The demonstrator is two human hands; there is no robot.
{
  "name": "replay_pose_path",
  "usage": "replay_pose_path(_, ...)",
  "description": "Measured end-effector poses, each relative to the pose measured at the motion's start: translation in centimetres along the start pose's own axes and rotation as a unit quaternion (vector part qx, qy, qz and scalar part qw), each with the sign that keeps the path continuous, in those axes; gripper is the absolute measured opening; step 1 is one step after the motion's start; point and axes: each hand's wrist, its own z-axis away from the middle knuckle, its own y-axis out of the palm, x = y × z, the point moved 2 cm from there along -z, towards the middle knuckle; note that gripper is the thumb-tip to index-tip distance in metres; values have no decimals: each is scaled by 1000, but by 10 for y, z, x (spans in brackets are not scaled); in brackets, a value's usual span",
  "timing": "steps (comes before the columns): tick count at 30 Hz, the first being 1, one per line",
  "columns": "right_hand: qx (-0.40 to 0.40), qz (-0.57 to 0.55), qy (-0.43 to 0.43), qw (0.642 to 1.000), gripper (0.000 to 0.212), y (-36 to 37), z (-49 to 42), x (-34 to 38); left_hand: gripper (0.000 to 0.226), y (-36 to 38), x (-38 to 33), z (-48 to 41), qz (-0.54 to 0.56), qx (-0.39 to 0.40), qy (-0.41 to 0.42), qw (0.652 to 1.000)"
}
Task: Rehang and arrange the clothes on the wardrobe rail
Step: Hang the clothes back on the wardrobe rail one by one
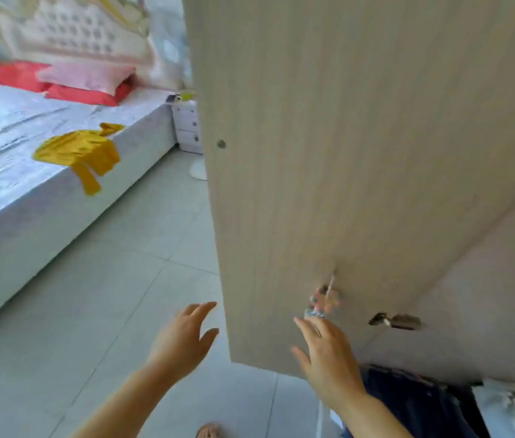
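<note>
A yellow garment lies crumpled on the edge of the bed, one sleeve hanging over the side. A pale wooden wardrobe door stands open in front of me. My left hand is held out over the floor just left of the door's edge, fingers apart, holding nothing. My right hand is spread in front of the door's lower part, also holding nothing. A small pink and blue trinket dangles on the door above its fingertips. Dark blue clothes and a white garment show at the bottom right. The rail is hidden.
Red and pink pillows lie at the head of the bed. A white bedside drawer unit stands past the bed, a white round base beside it. A metal hinge sits on the door's inner face. Grey floor tiles stretch between bed and wardrobe.
</note>
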Motion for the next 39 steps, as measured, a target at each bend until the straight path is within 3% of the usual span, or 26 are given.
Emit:
replay_pose_path(7,82,-66,-155,982,51,47,-90,136,50,-66,120,36,-10,-91,-165,982)
replay_pose_path(13,61,-86,-238,965,54,93,-180,229,49,-114,216,20,-1,-126,-230,965)
replay_pose_path(20,62,-66,-258,962,45,131,-298,325,50,-186,324,-45,7,-143,-231,962)
replay_pose_path(23,74,-75,-253,962,51,144,-345,352,49,-213,360,-79,9,-148,-230,962)
replay_pose_path(32,108,-64,-265,956,54,207,-507,406,50,-255,454,-210,2,-132,-248,960)
replay_pose_path(39,185,-98,-273,939,51,238,-656,435,50,-298,502,-337,27,-128,-300,945)
